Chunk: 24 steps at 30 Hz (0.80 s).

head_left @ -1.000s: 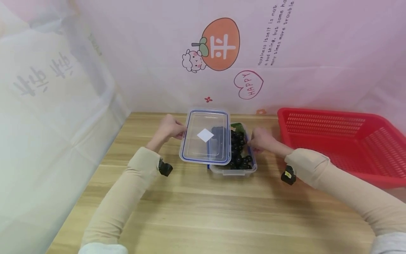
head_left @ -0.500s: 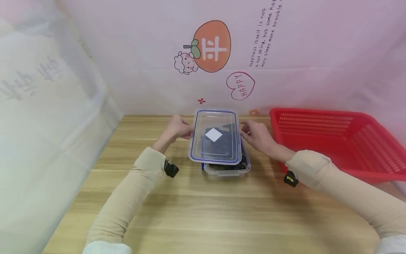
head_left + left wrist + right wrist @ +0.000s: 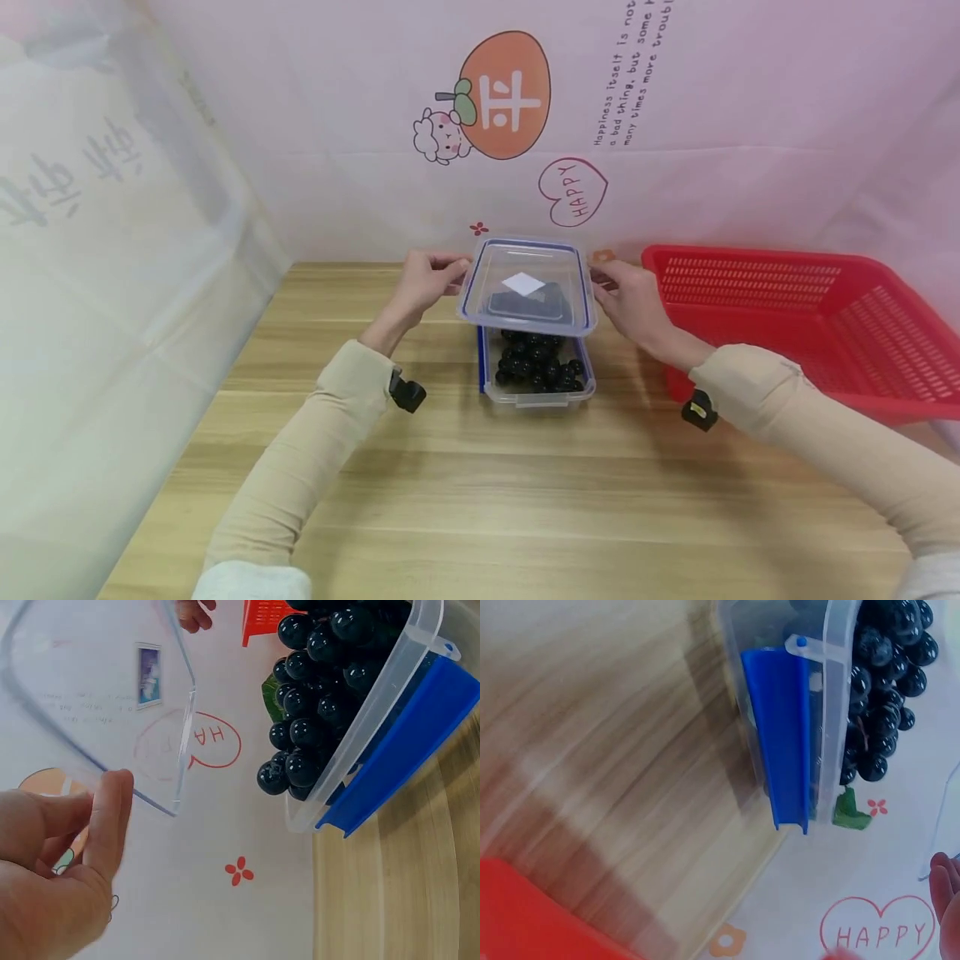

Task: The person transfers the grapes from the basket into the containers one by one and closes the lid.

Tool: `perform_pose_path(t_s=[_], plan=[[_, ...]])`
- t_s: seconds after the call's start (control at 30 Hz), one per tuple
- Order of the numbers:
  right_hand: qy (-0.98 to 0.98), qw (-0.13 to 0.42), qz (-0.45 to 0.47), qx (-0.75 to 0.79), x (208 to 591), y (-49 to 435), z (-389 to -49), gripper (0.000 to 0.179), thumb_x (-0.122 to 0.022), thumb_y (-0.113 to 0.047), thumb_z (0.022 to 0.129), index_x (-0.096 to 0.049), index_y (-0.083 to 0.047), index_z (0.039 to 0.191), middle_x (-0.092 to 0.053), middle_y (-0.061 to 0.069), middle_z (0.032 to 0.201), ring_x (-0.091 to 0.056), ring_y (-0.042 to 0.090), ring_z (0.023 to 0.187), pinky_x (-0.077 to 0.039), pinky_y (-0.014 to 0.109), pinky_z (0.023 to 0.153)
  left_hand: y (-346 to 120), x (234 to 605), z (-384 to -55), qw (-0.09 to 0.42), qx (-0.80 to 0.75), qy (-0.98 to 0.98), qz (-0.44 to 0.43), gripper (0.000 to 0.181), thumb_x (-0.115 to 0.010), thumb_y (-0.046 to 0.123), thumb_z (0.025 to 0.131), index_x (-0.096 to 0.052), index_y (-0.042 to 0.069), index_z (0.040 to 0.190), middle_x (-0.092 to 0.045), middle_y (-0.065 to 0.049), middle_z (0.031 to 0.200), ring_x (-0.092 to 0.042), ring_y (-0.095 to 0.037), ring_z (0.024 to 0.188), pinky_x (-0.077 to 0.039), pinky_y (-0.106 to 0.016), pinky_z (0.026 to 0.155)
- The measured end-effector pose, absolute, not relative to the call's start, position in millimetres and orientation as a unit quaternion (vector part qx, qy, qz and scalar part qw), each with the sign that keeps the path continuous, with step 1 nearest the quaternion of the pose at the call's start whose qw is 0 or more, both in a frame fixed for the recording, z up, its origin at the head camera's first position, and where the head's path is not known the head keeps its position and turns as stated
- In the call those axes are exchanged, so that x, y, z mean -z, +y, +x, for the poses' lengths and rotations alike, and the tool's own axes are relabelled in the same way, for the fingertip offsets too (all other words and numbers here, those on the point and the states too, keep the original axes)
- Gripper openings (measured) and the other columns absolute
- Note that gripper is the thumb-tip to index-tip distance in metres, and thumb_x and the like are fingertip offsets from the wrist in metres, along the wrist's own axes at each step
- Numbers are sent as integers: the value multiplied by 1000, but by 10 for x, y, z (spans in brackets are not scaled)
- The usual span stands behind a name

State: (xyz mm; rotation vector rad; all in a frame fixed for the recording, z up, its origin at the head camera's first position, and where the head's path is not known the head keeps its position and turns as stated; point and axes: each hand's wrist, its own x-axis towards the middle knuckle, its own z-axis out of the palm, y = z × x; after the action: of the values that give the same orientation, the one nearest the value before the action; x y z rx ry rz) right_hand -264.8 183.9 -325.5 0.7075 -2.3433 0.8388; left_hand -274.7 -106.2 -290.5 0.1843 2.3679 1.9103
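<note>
A clear plastic lid [image 3: 480, 287] with a blue sealing line and a white diamond label is raised, tilted, above the back of a clear food container [image 3: 542, 400]. My left hand [image 3: 427, 287] pinches the lid's left edge between thumb and fingers. At the opposite edge, my right hand [image 3: 628, 300] grips the lid with bent fingers. Black grapes [image 3: 536, 362] fill the container, their rear part seen only through the lid. A green leaf [image 3: 849, 810] pokes out beside them in the right wrist view. The container's blue side latch [image 3: 776, 739] hangs unfastened.
A red plastic basket [image 3: 750, 387] with slotted walls stands to the right, close to my right forearm. Behind the wooden table [image 3: 480, 500] rises a pink printed sheet [image 3: 337, 125]; a pale sheet [image 3: 112, 333] borders the left side.
The lid has shifted right over the container, then up and back with its tilt changed, uncovering the front grapes. My right hand has left the container's side and taken the lid's right edge.
</note>
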Motion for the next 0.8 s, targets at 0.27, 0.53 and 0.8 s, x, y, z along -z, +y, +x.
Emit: perform_pose_path(t_s=[0.27, 0.53, 0.8], plan=[[-853, 328, 247, -321, 3170, 1862, -2641, 21, -71, -5, 82, -68, 4, 100, -71, 20, 94, -70, 29, 76, -59, 24, 71, -1008, 2846, -2700, 16, -658, 747, 92, 28, -59, -2, 90, -60, -11, 116, -62, -29, 117, -68, -8, 81, -57, -23, 83], [-850, 310, 225, -361, 3132, 1845, -2618, 18, -68, -10, 86, -69, 6, 96, -72, 20, 87, -68, 28, 71, -38, -6, 67, -955, 2831, -2693, -66, -631, 764, 118, 27, -65, 7, 88, -64, -7, 111, -65, -24, 115, -67, -27, 101, -56, -29, 89], [-873, 231, 187, -386, 3097, 1840, -2591, 27, -62, -21, 92, -69, 4, 97, -69, 19, 79, -65, 27, 66, -46, 6, 56, -942, 2870, -2666, -56, -629, 771, 84, 28, -66, 14, 88, -67, -5, 109, -67, -21, 113, -65, -31, 98, -57, -37, 87]])
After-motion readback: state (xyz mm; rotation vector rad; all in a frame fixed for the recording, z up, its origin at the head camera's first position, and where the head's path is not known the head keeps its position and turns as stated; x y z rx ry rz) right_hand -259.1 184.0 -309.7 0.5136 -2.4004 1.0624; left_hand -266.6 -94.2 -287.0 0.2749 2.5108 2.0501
